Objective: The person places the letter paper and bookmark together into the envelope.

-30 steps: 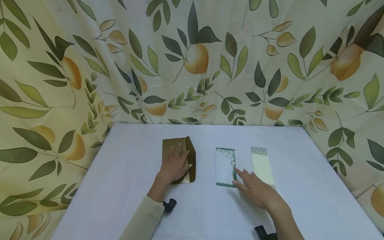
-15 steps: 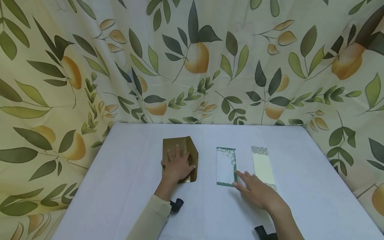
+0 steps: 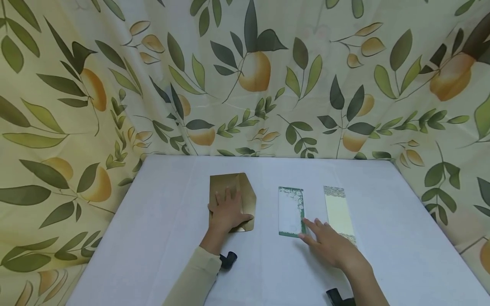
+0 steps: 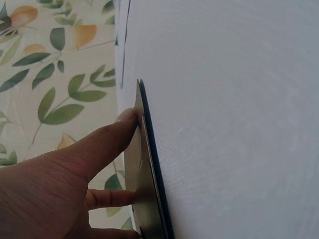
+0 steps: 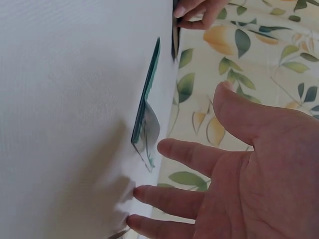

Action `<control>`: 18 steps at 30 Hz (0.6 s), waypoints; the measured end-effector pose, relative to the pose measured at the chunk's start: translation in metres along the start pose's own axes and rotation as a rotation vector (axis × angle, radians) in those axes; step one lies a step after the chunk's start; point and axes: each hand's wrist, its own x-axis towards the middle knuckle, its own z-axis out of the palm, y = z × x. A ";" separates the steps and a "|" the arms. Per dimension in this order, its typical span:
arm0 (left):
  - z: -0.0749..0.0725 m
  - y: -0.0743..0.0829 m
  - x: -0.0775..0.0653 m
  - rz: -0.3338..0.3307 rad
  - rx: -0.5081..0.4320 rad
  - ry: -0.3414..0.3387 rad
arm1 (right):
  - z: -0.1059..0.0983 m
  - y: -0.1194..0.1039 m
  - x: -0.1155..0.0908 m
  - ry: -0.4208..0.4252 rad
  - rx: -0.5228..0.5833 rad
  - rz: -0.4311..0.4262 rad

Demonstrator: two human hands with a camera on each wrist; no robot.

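My left hand (image 3: 226, 213) rests spread on a gold-brown envelope (image 3: 222, 182) on the table's left half. Its thumb lies on the pointed flap, which stretches out to the right; in the left wrist view thumb and fingers touch the envelope (image 4: 149, 199) from above. Further right lies a white, green-bordered notepad or card (image 3: 290, 212). Beside its lower right edge hovers my right hand (image 3: 327, 243), fingers extended. From the right wrist, the green-edged pad (image 5: 147, 92) shows some thickness and a curled sheet at its near end; no finger grips it.
A cream paper slip (image 3: 338, 212) with grey patterned ends lies right of the green-bordered one, partly behind my right hand. White cloth covers the table (image 3: 153, 255). A curtain (image 3: 245, 106) printed with fruit and leaves hangs behind. Black wrist mounts (image 3: 228, 260) show at both wrists.
My left hand has shifted slightly right and its thumb has moved onto the flap. The flap has swung out flatter to the right. My right hand has stayed almost still.
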 end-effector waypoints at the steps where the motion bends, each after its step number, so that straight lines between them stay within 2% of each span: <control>1: 0.000 0.001 0.000 0.000 0.004 0.002 | 0.000 0.000 0.000 0.000 -0.001 0.000; 12: 0.001 0.003 0.000 -0.026 0.032 -0.008 | 0.007 0.000 0.004 0.019 -0.044 0.000; 18: -0.001 0.003 -0.001 -0.013 0.021 -0.002 | -0.003 -0.002 0.009 0.023 -0.102 -0.048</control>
